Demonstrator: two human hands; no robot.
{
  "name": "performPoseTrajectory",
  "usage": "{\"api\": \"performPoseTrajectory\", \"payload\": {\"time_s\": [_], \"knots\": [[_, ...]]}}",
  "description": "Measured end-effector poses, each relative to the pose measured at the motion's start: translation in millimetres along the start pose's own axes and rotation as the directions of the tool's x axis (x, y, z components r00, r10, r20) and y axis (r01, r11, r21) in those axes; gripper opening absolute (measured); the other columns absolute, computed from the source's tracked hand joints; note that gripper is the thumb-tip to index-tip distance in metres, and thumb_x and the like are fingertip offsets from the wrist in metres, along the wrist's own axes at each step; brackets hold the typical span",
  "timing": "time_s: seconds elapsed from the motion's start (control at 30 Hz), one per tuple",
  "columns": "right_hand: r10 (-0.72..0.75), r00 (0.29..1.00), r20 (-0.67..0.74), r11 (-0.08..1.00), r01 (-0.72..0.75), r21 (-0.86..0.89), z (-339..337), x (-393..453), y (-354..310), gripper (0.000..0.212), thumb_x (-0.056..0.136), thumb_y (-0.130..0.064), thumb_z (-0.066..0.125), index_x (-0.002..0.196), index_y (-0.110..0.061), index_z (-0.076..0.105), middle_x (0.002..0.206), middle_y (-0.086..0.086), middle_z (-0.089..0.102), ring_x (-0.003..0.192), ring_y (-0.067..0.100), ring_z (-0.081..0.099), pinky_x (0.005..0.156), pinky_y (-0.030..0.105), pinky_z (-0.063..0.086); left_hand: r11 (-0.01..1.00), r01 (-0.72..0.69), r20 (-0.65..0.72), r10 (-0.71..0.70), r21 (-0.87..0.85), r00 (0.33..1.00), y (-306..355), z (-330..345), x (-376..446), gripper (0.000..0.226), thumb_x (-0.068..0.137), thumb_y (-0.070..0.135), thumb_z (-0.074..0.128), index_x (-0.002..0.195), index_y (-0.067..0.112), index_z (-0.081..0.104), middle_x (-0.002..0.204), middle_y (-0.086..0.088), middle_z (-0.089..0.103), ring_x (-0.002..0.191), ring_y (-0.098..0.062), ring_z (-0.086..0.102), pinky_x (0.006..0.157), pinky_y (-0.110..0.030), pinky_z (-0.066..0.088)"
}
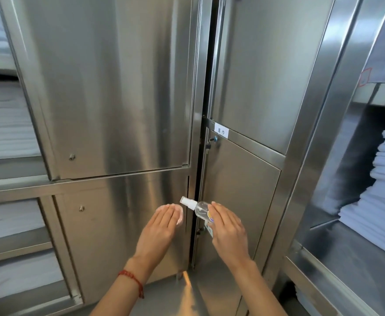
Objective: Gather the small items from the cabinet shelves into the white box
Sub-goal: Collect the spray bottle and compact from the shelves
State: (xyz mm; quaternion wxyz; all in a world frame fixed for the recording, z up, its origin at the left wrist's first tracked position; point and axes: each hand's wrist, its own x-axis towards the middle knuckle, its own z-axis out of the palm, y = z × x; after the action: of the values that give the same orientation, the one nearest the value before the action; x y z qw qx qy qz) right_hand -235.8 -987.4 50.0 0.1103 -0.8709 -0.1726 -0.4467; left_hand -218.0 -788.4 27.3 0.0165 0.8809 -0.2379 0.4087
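Observation:
My right hand [227, 226] holds a small clear spray bottle [198, 207] with a white nozzle and a coloured label, its nozzle pointing left. My left hand [160, 226] is just left of it, fingers straight and together, with a small white round item [180, 215] showing under the fingertips. Both hands hover low in front of the closed steel cabinet doors [109, 99]. The white box is out of sight.
The lower right cabinet door [239, 190] has a small lock and a white label above it. Open shelves with stacked white linens stand at the left [4, 124] and at the right [383, 190]. A dark gap runs between the two cabinets.

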Motion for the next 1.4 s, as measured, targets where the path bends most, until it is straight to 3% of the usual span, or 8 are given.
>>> {"api": "performPoseTrajectory", "payload": {"time_s": [0.07, 0.17, 0.37, 0.6, 0.8, 0.97, 1.17, 1.4], "knots": [[-0.007, 1.0, -0.008, 0.999, 0.007, 0.043, 11, 3, -4, 0.051, 0.058, 0.003, 0.083, 0.107, -0.003, 0.068, 0.109, 0.01, 0.068, 0.097, 0.023, 0.067, 0.091, 0.029, 0.045, 1.0, 0.021, 0.005, -0.021, 0.013, 1.0, -8, -1, -3, 0.047, 0.072, -0.005, 0.06, 0.119, -0.005, 0.062, 0.117, -0.018, 0.063, 0.108, -0.031, 0.061, 0.107, -0.041, 0.03], [-0.032, 0.999, 0.002, 0.995, 0.032, 0.094, 27, 10, -11, 0.051, 0.058, 0.004, 0.082, 0.107, -0.003, 0.068, 0.11, 0.01, 0.068, 0.098, 0.023, 0.067, 0.095, 0.029, 0.038, 0.995, 0.092, 0.069, -0.093, 0.027, 0.993, -19, -6, -7, 0.068, 0.052, -0.009, 0.083, 0.117, -0.006, 0.063, 0.116, -0.018, 0.063, 0.107, -0.03, 0.062, 0.102, -0.042, 0.034], [-0.14, 0.99, -0.001, 0.966, 0.137, 0.218, 55, 36, -7, 0.054, 0.054, 0.004, 0.086, 0.106, -0.002, 0.07, 0.11, 0.01, 0.068, 0.097, 0.023, 0.067, 0.091, 0.03, 0.044, 0.963, 0.239, 0.045, -0.246, 0.127, 0.968, -25, -13, -5, 0.069, 0.048, -0.01, 0.084, 0.114, -0.006, 0.064, 0.113, -0.018, 0.065, 0.105, -0.031, 0.063, 0.104, -0.039, 0.036], [-0.274, 0.962, -0.016, 0.897, 0.261, 0.357, 74, 52, -2, 0.056, 0.054, 0.002, 0.086, 0.107, -0.003, 0.07, 0.11, 0.009, 0.068, 0.099, 0.022, 0.067, 0.09, 0.031, 0.05, 0.899, 0.367, 0.1, -0.398, 0.238, 0.912, -11, -23, -7, 0.078, 0.039, -0.005, 0.089, 0.113, -0.007, 0.064, 0.112, -0.02, 0.065, 0.104, -0.032, 0.064, 0.092, -0.046, 0.047], [-0.349, 0.937, -0.009, 0.826, 0.312, 0.47, 83, 53, -11, 0.057, 0.054, 0.002, 0.087, 0.108, -0.003, 0.07, 0.109, 0.01, 0.069, 0.098, 0.022, 0.067, 0.089, 0.031, 0.05, 0.845, 0.448, 0.074, -0.487, 0.294, 0.87, 6, -40, -20, 0.095, 0.035, -0.002, 0.091, 0.121, -0.003, 0.049, 0.111, -0.02, 0.066, 0.101, -0.031, 0.066, 0.093, -0.044, 0.044], [-0.434, 0.901, -0.01, 0.744, 0.364, 0.561, 86, 53, -36, 0.059, 0.052, -0.003, 0.09, 0.107, -0.003, 0.07, 0.109, 0.011, 0.069, 0.097, 0.023, 0.068, 0.085, 0.034, 0.052, 0.747, 0.515, 0.007, -0.57, 0.421, 0.822, 15, -58, -38, 0.073, 0.039, -0.004, 0.089, 0.109, -0.005, 0.067, 0.108, -0.019, 0.067, 0.1, -0.031, 0.066, 0.094, -0.043, 0.043], [-0.551, 0.832, -0.064, 0.593, 0.445, 0.671, 82, 45, -84, 0.061, 0.051, -0.005, 0.091, 0.109, -0.002, 0.069, 0.108, 0.012, 0.069, 0.097, 0.024, 0.068, 0.082, 0.033, 0.053, 0.623, 0.586, 0.0, -0.685, 0.518, 0.728, 27, -96, -73, 0.079, 0.036, -0.001, 0.091, 0.111, -0.004, 0.066, 0.112, -0.019, 0.066, 0.104, -0.031, 0.065, 0.092, -0.044, 0.046], [-0.592, 0.789, -0.163, 0.454, 0.493, 0.742, 64, 37, -141, 0.06, 0.055, -0.002, 0.088, 0.111, -0.002, 0.068, 0.111, 0.012, 0.068, 0.1, 0.023, 0.067, 0.092, 0.028, 0.042, 0.479, 0.625, -0.047, -0.77, 0.616, 0.637, 32, -147, -106, 0.081, 0.036, 0.005, 0.094, 0.112, -0.002, 0.066, 0.112, -0.018, 0.066, 0.103, -0.03, 0.065, 0.093, -0.04, 0.042]]}}
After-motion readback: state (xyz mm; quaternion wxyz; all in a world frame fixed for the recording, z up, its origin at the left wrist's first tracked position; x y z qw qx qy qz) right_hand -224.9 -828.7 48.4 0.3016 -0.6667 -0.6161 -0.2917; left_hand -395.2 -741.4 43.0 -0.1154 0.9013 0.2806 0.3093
